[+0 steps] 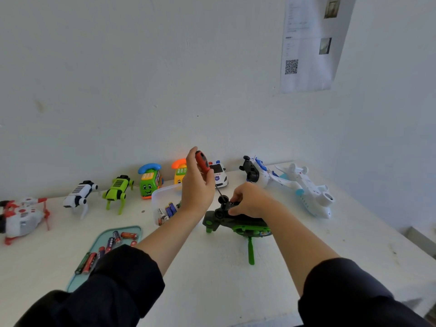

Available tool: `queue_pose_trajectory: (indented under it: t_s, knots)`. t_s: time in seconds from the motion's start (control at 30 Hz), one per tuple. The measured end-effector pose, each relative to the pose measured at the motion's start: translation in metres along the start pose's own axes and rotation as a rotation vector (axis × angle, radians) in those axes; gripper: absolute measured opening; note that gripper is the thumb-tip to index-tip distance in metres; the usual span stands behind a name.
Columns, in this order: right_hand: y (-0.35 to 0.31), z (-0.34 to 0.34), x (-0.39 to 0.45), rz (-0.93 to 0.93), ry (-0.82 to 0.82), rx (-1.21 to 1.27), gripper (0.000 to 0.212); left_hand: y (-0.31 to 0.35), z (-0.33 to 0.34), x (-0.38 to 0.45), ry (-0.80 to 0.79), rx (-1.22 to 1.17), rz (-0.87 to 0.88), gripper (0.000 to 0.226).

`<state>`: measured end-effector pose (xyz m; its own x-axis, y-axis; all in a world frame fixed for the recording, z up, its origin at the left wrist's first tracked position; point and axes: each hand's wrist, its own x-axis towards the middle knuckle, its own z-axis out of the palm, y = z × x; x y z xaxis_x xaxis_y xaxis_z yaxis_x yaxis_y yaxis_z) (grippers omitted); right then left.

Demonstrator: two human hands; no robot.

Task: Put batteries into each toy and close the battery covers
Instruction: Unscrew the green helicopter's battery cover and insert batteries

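Red screwdriver (203, 162) sat gripped in my left hand (197, 185), its tip angled down at the green helicopter (236, 223) lying belly-up on the table (212, 279). My right hand (250, 200) pinched and steadied its underside. I judged the job barely begun: batteries (113, 241) lay loose on the tray (77, 277), and other toys waited along the wall. My fingers hid the screw and cover.

A white surface (212, 279) carries the work area and meets a pale wall (141, 79) beyond the hands. A printed sheet (309, 43) is fixed to the wall, high and to the right of the hands; it bears a QR code (291, 66) and two small photographs. Its text is illegible.
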<state>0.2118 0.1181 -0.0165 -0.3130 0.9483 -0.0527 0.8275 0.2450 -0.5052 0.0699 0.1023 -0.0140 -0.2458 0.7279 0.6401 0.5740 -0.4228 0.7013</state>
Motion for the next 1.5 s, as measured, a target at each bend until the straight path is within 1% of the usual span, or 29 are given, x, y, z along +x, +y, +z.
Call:
queue_pose_trajectory:
  t_s: [0.2, 0.7, 0.83, 0.93, 1.17, 1.23, 1.3, 1.33, 1.4, 1.43, 1.5]
  knots:
    - [0.001, 0.0, 0.0, 0.0, 0.001, -0.001, 0.031, 0.001, -0.001, 0.0, 0.019, 0.01, 0.02, 0.058]
    - [0.002, 0.0, 0.002, -0.01, -0.007, 0.009, 0.03, -0.001, 0.002, 0.001, -0.004, 0.021, 0.05, 0.055]
    - [0.003, 0.0, 0.002, -0.015, 0.002, -0.004, 0.028, -0.005, 0.005, 0.005, -0.064, 0.043, 0.1, 0.056]
    - [0.004, 0.001, 0.002, -0.018, 0.015, -0.012, 0.028, -0.003, 0.008, 0.003, -0.119, 0.1, 0.186, 0.056]
    - [0.006, 0.002, 0.002, -0.013, 0.034, -0.026, 0.025, 0.008, 0.013, 0.006, -0.144, 0.206, 0.243, 0.055]
    - [0.005, 0.002, 0.002, -0.006, 0.031, -0.021, 0.025, 0.013, 0.009, 0.012, -0.125, 0.274, 0.273, 0.05]
    - [0.005, 0.002, 0.002, 0.0, 0.029, -0.015, 0.025, 0.016, 0.006, 0.019, -0.046, 0.358, 0.363, 0.045]
    - [0.005, 0.001, 0.002, 0.002, 0.028, -0.014, 0.026, 0.019, 0.005, 0.023, 0.004, 0.385, 0.398, 0.047]
    - [0.005, 0.0, 0.001, 0.004, 0.02, -0.015, 0.026, 0.023, 0.006, 0.031, 0.072, 0.392, 0.434, 0.046]
    - [0.004, 0.0, 0.001, 0.003, 0.014, -0.014, 0.026, 0.024, 0.006, 0.033, 0.065, 0.368, 0.432, 0.041]
    - [0.004, 0.001, 0.001, 0.002, 0.015, -0.009, 0.026, 0.026, 0.006, 0.037, 0.001, 0.268, 0.382, 0.025]
